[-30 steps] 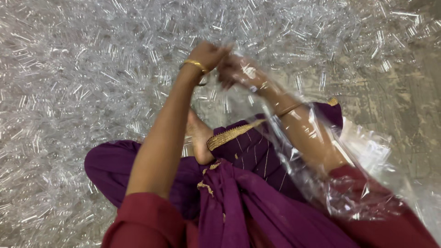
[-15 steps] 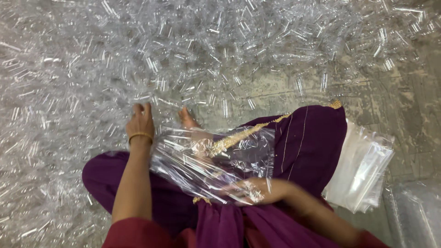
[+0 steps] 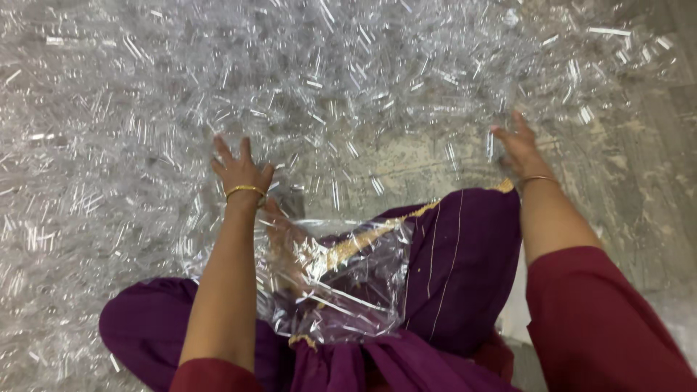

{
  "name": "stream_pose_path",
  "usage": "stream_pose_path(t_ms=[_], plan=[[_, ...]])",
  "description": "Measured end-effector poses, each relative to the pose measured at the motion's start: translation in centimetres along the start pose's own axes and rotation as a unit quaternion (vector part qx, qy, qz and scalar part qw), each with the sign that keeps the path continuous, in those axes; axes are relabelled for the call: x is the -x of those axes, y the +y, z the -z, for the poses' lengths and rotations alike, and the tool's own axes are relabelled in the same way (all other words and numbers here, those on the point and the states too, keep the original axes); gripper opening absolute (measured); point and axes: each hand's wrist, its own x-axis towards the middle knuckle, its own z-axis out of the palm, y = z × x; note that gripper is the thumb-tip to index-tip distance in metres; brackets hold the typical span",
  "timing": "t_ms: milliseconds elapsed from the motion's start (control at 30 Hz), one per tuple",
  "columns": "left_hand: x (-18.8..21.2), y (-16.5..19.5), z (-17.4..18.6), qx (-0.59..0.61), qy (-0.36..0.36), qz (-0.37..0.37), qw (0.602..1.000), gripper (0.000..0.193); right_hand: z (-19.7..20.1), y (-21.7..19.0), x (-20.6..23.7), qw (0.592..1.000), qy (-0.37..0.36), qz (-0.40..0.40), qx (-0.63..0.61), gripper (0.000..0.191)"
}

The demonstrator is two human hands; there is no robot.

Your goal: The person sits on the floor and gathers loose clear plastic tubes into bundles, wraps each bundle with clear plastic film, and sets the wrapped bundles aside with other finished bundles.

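- Everywhere across the far and left part of the scene lies a thick spread of small clear plastic tubes (image 3: 109, 145), piled loosely over one another and glinting, so that the floor under them hardly shows.
- Left of centre, the left hand (image 3: 241, 170) rests palm down at the near edge of that pile, fingers spread and pointing far, touching the tubes; a thin gold bangle (image 3: 245, 191) circles its wrist.
- Just near of that hand, a clear plastic bag (image 3: 341, 283) lies crumpled across the lap, its mouth towards the hand; it covers part of the purple cloth and a bare foot (image 3: 279, 225) seen through it.
- Under the bag, the purple garment (image 3: 465, 268) with thin gold lines and a gold border spreads over the folded legs, reaching down to the near left.
- Between the two hands, a patch of bare grey concrete floor (image 3: 414, 163) shows, with only a few scattered tubes on it.
- Right of centre, the right hand (image 3: 517, 145) reaches far to the edge of the tubes, fingers loosely open and bent down onto them; whether it pinches any tube cannot be told. Its wrist also bears a gold bangle (image 3: 539, 178).
- At the near right, a dark red sleeve (image 3: 602, 319) covers the right upper arm and hides the floor behind it.
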Motion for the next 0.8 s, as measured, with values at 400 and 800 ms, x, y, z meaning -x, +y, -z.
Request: stream_pose_path(t_ms=[400,800], plan=[[-0.1,1.2,-3.9,0.225,0.043,-0.009,0.973,0.054,-15.4,-3.6,0.7,0.899,-0.251,0.293,0.207,0.095],[8.1,4.6,-6.0,0.248,0.045,-0.123,0.960,0.082,-1.8,2.2,0.5,0.906,-0.160,0.025,0.392,0.083]])
